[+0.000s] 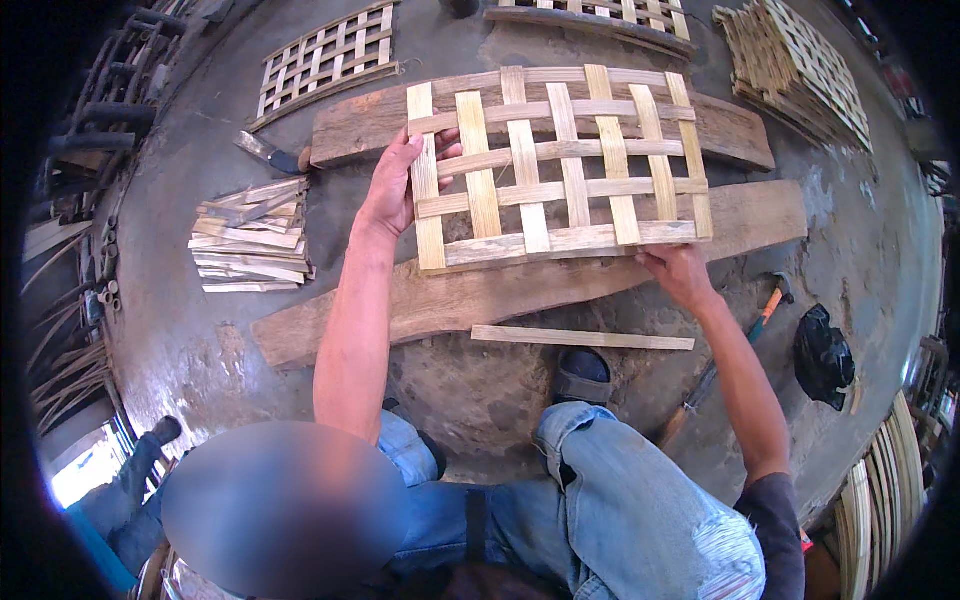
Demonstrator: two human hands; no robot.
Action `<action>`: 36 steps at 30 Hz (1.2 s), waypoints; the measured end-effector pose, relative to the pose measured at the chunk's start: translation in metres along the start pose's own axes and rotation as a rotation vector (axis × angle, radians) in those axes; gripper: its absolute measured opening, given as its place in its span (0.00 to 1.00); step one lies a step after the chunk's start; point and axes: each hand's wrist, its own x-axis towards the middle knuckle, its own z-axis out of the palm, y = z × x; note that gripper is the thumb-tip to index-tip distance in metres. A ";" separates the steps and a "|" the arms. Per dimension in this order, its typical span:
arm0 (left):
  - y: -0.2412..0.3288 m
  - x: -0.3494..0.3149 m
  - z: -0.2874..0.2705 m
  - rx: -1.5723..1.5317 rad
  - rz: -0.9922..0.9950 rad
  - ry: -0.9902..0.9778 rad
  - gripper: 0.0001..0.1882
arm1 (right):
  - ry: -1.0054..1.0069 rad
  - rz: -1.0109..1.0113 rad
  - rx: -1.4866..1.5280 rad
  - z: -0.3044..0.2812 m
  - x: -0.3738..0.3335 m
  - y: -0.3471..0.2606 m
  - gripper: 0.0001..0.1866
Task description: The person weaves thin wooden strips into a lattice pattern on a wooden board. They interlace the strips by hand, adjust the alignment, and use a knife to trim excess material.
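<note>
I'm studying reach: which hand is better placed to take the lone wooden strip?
Probably the right hand: it holds the woven panel near its lower-right corner, closer to the lone wooden strip than the left hand.

On my feed, I found floor (855,235) to pass over right of the near plank (530,290); the woven panel (575,190) blocked the middle, and the hammer (771,303) and black bag (824,355) crowded the right forearm (740,375)

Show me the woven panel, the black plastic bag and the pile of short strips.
Woven panel (570,166): head view, slat near its centre.
Black plastic bag (823,358): head view, its crumpled middle.
Pile of short strips (250,238): head view, strips mid-pile.
</note>
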 end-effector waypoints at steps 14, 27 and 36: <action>-0.025 0.009 -0.013 0.074 -0.089 0.035 0.25 | 0.429 0.493 0.628 -0.029 -0.041 0.027 0.19; -0.043 0.015 -0.029 0.005 -0.162 0.066 0.20 | 0.403 0.311 0.075 -0.030 -0.014 -0.002 0.14; -0.022 0.027 -0.020 0.029 -0.153 0.055 0.20 | 0.230 -0.134 -0.311 -0.003 -0.017 -0.035 0.12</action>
